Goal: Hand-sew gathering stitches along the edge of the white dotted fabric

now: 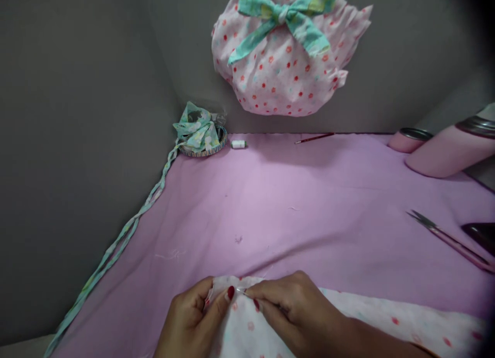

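Observation:
White fabric with small red and pink flower prints (251, 327) lies at the near edge of the table and runs off to the right. My left hand (193, 317) pinches the fabric's upper edge between thumb and fingers. Close beside it, my right hand (296, 311) is closed around a thin needle-like metal tool (241, 291). The tool's silver tip points left and touches the fabric by my left thumb. Its rear part is mostly hidden in my fingers, so its exact kind is unclear.
A pink cloth (247, 193) covers the table. Scissors (444, 237) lie right, below pink cans (448, 147). At the back are a thread spool (238, 144), a thin red stick (315, 138) and a basket (204, 152) with green fabric strips (131, 226). A bowed fabric bundle (278, 85) hangs above.

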`<state>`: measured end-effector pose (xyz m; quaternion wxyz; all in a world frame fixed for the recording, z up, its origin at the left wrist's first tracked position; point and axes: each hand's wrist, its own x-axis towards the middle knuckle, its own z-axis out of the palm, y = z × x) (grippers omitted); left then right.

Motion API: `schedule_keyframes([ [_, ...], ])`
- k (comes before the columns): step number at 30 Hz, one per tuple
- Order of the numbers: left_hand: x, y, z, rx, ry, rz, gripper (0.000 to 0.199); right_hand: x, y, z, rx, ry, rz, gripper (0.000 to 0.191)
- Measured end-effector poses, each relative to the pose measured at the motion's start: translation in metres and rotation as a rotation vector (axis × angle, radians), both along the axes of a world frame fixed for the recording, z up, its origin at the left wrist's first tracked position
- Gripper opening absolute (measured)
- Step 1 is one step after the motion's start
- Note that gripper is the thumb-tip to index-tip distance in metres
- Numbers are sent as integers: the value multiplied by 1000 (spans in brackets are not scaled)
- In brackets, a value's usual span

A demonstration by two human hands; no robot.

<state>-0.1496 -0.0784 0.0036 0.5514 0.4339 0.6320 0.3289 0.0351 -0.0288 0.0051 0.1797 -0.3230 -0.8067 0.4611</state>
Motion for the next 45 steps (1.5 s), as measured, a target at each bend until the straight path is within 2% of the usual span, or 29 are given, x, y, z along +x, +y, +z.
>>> schedule_keyframes([
  [5,4,-2,0,34,86,57,25,0,1,1,15,-17,7,29],
  [12,5,-2,3,105,179,12,22,1,0,1,47,-45,7,29],
  [26,6,-4,5,94,157,10,22,-6,1,6,180,-146,-2,27],
  [30,8,-3,6,120,170,-68,21,-8,1,4,248,-200,26,25],
  [32,9,-2,7,117,140,-32,20,-9,1,3,270,-212,30,24],
  [35,10,-2,5,54,70,82,22,-8,0,1,217,-143,-18,26],
  [39,8,-3,0,22,24,151,27,-3,-1,-1,107,-55,-56,27],
  [42,6,-3,-3,1,-9,152,29,0,-1,-2,58,-32,-49,26],
  [45,3,-1,-2,-40,-88,95,30,2,-1,-2,22,-20,-39,27],
])
